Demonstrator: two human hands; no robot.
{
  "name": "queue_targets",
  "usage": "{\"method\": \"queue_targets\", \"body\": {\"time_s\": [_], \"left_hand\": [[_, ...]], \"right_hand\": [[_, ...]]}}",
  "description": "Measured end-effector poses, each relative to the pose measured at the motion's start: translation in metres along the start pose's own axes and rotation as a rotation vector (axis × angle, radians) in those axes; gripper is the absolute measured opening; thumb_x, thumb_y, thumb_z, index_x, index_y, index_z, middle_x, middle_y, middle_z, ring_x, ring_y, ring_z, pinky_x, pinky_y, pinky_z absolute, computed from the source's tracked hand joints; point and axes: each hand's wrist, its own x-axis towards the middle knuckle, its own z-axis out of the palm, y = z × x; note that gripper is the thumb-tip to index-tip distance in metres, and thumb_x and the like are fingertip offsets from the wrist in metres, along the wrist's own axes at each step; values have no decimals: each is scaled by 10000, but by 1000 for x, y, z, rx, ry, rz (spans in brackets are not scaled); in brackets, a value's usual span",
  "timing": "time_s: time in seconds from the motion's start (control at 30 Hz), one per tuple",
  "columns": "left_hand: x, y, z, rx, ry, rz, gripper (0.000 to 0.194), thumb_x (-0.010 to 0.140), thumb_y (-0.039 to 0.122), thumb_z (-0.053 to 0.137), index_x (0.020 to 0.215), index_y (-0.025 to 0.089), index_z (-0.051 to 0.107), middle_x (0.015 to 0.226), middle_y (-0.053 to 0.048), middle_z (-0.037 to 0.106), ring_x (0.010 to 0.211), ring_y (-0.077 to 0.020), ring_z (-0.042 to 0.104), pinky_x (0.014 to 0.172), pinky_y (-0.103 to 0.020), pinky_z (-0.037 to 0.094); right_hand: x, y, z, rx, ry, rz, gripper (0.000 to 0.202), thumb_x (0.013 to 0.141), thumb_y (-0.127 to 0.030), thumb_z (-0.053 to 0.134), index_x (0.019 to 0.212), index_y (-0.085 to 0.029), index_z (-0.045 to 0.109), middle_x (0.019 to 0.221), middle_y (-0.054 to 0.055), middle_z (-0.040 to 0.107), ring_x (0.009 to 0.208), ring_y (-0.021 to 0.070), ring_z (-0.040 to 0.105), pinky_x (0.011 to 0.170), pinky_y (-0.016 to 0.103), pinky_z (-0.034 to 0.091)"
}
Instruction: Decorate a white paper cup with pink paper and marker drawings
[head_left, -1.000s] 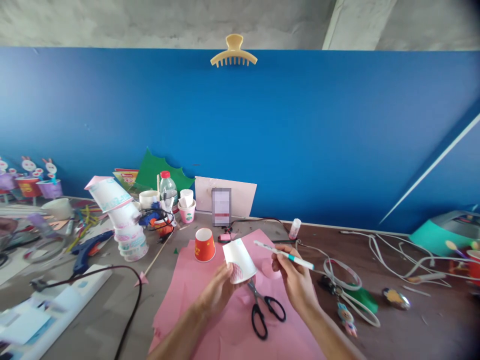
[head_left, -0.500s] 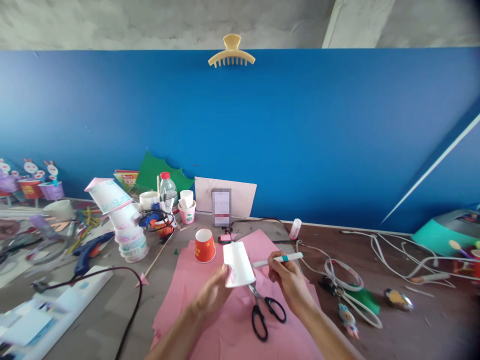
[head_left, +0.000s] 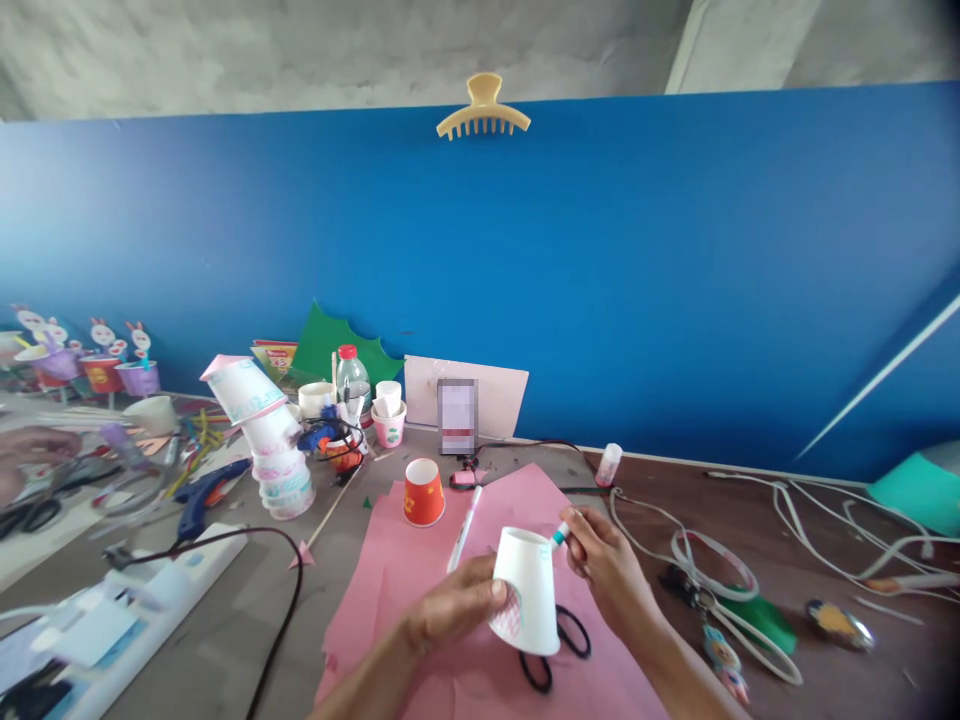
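Pink paper lines the tabletop. Left hand grips a white cup, right hand a marker; slippage could skew strokes.

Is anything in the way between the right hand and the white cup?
Nothing visible blocks it. Only the teal-ended marker held in the right hand spans the gap to the white cup, near its upper edge; contact is hard to tell. The left hand holds the cup's other side. The scissors lie outside that gap.
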Motion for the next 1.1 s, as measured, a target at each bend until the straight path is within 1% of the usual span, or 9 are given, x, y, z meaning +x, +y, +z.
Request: {"method": "queue_targets", "body": {"time_s": [0.1, 0.17, 0.27, 0.43, 0.53, 0.67, 0.77, 0.97, 1.1], "left_hand": [[0, 3, 1, 64, -50, -12, 636, 734, 593, 709, 1185, 146, 665, 987, -105, 682, 881, -235, 608, 753, -291, 424], [0, 6, 2, 119, -64, -17, 673, 738, 620, 686, 1213, 145, 645, 1037, -116, 678, 922, -260, 601, 760, -299, 419], [-1, 10, 3, 181, -70, -16, 666, 747, 638, 660, 1184, 135, 660, 1036, -117, 677, 917, -267, 594, 757, -302, 411], [-1, 15, 7, 202, -63, 19, 721, 742, 667, 646, 1253, 159, 620, 1061, -111, 660, 963, -282, 584, 793, -315, 411], [0, 14, 7, 215, -47, 42, 744, 740, 670, 647, 1282, 162, 598, 1056, -107, 655, 954, -271, 576, 784, -305, 410], [0, 12, 6, 199, -34, 37, 762, 722, 684, 655, 1277, 165, 600, 1056, -115, 650, 975, -289, 572, 786, -319, 420], [0, 12, 7, 182, -23, 31, 762, 711, 688, 664, 1264, 167, 610, 1045, -114, 652, 975, -295, 581, 803, -338, 424], [1, 7, 9, 121, -38, 62, 709, 761, 676, 625, 1232, 146, 633, 1040, -124, 662, 962, -269, 599, 775, -300, 421], [5, 3, 13, 59, -33, 90, 684, 758, 681, 625, 1146, 120, 679, 927, -117, 661, 822, -212, 610, 705, -268, 422]], "right_hand": [[-6, -5, 5, -114, -28, -10, 392, 670, -559, 716, 631, -197, 571, 462, -81, 366, 428, 84, 284, 421, 233, 216], [-11, -8, 9, -200, -70, -13, 385, 695, -558, 678, 614, -199, 563, 472, -74, 371, 444, 93, 301, 435, 236, 233], [-13, -9, 11, -269, -112, 3, 415, 732, -593, 610, 598, -210, 526, 476, -72, 369, 450, 100, 307, 448, 239, 240], [-9, -5, 7, -351, -115, 41, 490, 744, -645, 559, 524, -239, 395, 452, -78, 330, 427, 97, 281, 446, 251, 221], [-8, -5, 4, -351, -137, 73, 509, 766, -650, 526, 508, -241, 365, 447, -73, 331, 415, 94, 283, 451, 256, 219], [-6, -4, 2, -373, -177, 121, 506, 752, -641, 556, 522, -246, 340, 455, -84, 271, 433, 91, 205, 461, 260, 151], [-5, -4, 1, -390, -206, 125, 492, 757, -620, 567, 535, -248, 332, 492, -80, 250, 458, 99, 164, 471, 266, 117], [-5, -5, -1, -356, -263, 116, 422, 820, -550, 527, 560, -247, 390, 493, -80, 258, 443, 108, 181, 465, 274, 139], [-1, -5, -6, -362, -304, 113, 399, 838, -504, 526, 564, -244, 398, 463, -88, 272, 425, 100, 206, 452, 264, 159]]}}
